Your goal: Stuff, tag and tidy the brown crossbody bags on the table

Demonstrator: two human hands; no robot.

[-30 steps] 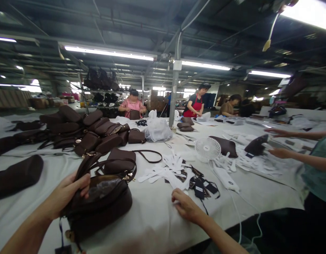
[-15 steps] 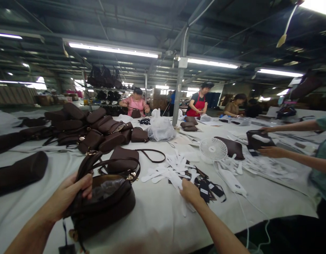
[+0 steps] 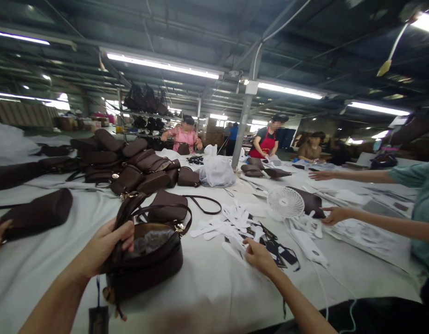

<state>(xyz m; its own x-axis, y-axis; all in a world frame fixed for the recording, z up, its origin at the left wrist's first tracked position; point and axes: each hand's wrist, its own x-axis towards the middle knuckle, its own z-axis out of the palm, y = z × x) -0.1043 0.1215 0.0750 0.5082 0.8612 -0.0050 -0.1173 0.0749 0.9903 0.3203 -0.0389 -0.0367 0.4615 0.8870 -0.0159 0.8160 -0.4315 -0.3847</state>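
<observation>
Emptied of the dark bag held a moment ago, a co-worker's hand [image 3: 336, 215] now reaches a brown pouch [image 3: 306, 202], beyond and right of the right hand's fingers.
Left hand [image 3: 110, 239] has its fingers closed over the raised edge of the open brown bag [image 3: 144, 278], which sits on the worktop [image 3: 203, 292] just right of them; clear plastic [image 3: 151, 241] shows inside. Right hand [image 3: 261, 257] has bent fingers at the near edge of the white strips [image 3: 214, 228], left of the black tags [image 3: 285, 255]; whether they pinch one, I cannot tell.
</observation>
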